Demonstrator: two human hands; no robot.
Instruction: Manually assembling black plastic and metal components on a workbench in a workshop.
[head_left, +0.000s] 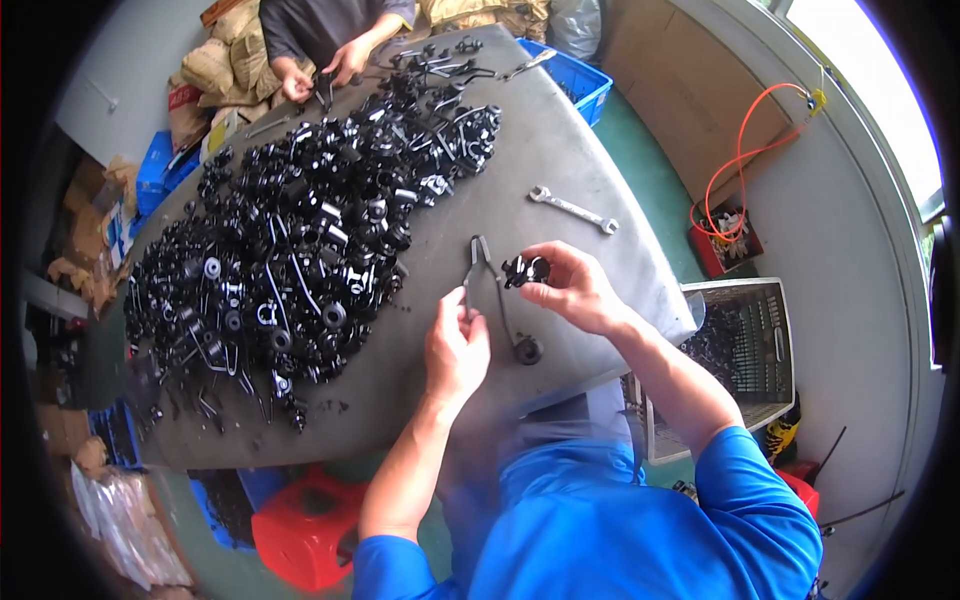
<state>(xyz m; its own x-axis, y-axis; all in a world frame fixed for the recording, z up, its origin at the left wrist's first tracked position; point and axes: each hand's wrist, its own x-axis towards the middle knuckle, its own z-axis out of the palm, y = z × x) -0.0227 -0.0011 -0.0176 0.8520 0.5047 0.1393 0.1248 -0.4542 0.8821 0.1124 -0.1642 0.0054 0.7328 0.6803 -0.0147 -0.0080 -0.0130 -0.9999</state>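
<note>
Small work beside the heap (300, 230)

From where I stand, a person in a blue shirt (620, 520) has both hands over the tabletop (590, 160), to their right of the heap of black parts. The right hand (580, 290) is the farther one from the heap, its thumb and fingers clamped on a small black part (522, 272). The left hand (458, 352) is nearer the heap; its fingers are pinched together on one leg of a bent rod (477, 254). The rod's other leg runs away from the heap to a round black end (527, 349). I can't tell whether the rod touches the tabletop.

A wrench (573, 210) lies flat, well to the right of the heap. At the heap's far end, a co-worker's hands (348, 62) hold a dark piece (324, 90). Off the tabletop, right of the heap, stands a crate (784, 345) of parts; a red stool (300, 535) is on the heap's near side.
</note>
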